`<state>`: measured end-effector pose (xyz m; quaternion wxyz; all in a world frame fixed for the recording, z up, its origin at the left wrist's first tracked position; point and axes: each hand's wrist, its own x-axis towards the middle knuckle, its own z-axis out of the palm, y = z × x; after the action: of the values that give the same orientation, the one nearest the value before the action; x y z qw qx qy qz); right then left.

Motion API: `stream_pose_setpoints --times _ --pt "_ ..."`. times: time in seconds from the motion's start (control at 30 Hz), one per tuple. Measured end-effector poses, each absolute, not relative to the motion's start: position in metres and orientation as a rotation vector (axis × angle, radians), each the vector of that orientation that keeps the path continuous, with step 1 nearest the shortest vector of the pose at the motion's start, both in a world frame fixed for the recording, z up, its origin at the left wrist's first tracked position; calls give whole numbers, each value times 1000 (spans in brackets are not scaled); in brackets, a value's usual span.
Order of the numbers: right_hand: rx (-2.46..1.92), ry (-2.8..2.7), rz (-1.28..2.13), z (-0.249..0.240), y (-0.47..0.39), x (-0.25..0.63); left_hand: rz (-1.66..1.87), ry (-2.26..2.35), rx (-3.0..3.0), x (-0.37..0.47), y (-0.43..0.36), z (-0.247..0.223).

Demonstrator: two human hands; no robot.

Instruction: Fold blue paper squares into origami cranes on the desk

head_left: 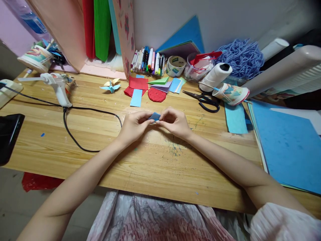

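A small folded piece of blue paper [154, 116] is held between both hands, just above the middle of the wooden table [150, 167]. My left hand [134, 127] pinches its left side between thumb and fingers. On the other side, my right hand [175, 123] has its thumb and forefinger closed on the paper's right edge. Beyond the hands lie red paper pieces [138, 83], a light blue strip [136, 97], a round red piece [156, 95] and a folded paper crane [110, 86].
A glue gun [59, 88] with its black cable stands at the left. Black scissors [204, 99] lie right of centre. Markers [147, 61], tape [175, 66], a thread spool [217, 76] and purple yarn [239, 58] line the back. Blue sheets [288, 144] lie at the right.
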<state>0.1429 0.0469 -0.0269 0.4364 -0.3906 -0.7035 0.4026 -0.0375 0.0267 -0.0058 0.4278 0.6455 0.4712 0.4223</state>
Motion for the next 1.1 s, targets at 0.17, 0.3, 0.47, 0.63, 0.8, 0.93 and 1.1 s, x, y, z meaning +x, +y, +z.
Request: stream_pose_setpoints --times 0.17,0.3,0.47,0.63,0.8,0.93,1.1 --pt "-998 -1632 1138 -31 47 143 1049 1116 1403 -35 27 -5" --pt "-946 -1616 1194 -31 49 143 1063 1159 1308 -33 27 -6" --pt "-936 -1569 1251 -32 50 143 1051 1187 1254 -32 29 -5" --pt "-928 -1516 1311 -36 53 143 1062 1186 1259 -32 31 -7" --pt "-936 -1485 1327 -35 54 142 1080 1175 1318 -31 30 -6" --pt "-927 -1474 1347 -32 53 141 1075 1199 1362 -30 29 -6" --pt "-932 -1482 1356 -29 52 139 1065 1235 1385 -30 30 -7"
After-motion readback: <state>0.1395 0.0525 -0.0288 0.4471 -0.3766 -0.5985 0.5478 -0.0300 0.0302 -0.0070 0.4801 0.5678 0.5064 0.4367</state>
